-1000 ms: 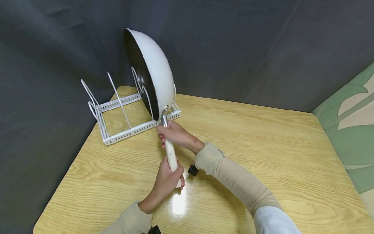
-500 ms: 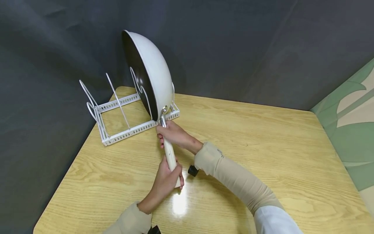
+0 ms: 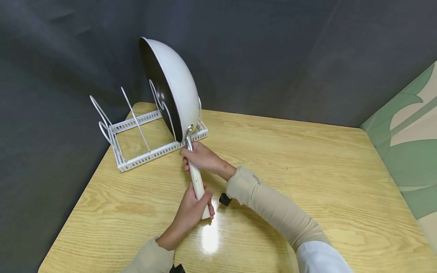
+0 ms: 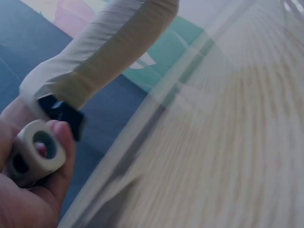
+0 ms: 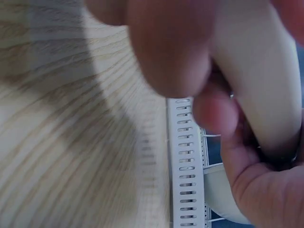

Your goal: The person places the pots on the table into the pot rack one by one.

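A wok [image 3: 181, 87] with a white outside and dark inside stands on its edge, tilted, in a white wire rack [image 3: 150, 153]. Its rim sits between the rack's wire dividers, and its pale handle [image 3: 195, 176] points toward me. My right hand [image 3: 201, 156] grips the handle close to its metal neck. Lower down, my left hand [image 3: 192, 208] holds the handle's end, with the thumb along the top. In the left wrist view the end of the handle [image 4: 35, 154] shows a hanging hole. The right wrist view shows fingers wrapped round the handle [image 5: 266, 80] beside the slotted rack rail [image 5: 186, 166].
The rack stands at the back left of a wooden table [image 3: 290, 182], near its left edge. A dark cloth [image 3: 273, 57] hangs behind. One bent wire divider [image 3: 134, 117] and wire loops [image 3: 106, 121] rise from the rack's left part.
The head view has shifted slightly, moving the wok, rack and table a little to the left in it. Both hands keep their hold on the handle, and the wok stays in the rack.
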Demonstrator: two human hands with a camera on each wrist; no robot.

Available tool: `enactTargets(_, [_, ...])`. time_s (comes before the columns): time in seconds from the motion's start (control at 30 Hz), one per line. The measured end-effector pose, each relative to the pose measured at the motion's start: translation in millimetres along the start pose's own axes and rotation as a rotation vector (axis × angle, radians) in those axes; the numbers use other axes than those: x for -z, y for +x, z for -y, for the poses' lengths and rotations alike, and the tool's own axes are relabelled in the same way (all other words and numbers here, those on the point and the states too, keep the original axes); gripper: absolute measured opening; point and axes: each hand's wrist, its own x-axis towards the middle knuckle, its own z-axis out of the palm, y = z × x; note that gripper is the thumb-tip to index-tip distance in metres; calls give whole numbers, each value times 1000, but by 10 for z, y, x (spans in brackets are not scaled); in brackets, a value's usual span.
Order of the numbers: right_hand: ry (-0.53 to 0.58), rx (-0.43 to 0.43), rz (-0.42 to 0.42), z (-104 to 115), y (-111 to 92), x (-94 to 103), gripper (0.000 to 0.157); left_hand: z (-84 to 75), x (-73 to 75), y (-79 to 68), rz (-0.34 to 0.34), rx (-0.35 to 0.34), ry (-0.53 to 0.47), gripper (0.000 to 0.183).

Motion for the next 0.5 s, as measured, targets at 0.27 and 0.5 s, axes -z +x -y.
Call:
enactTargets(0.27, [-178,97,-15,-82,-112,78,30,-35,125,2,61,-109,56,67])
enactTargets(0.5, [-410,184,-15,-190,-275,191,33,-50,218,16,45,-114,195,74])
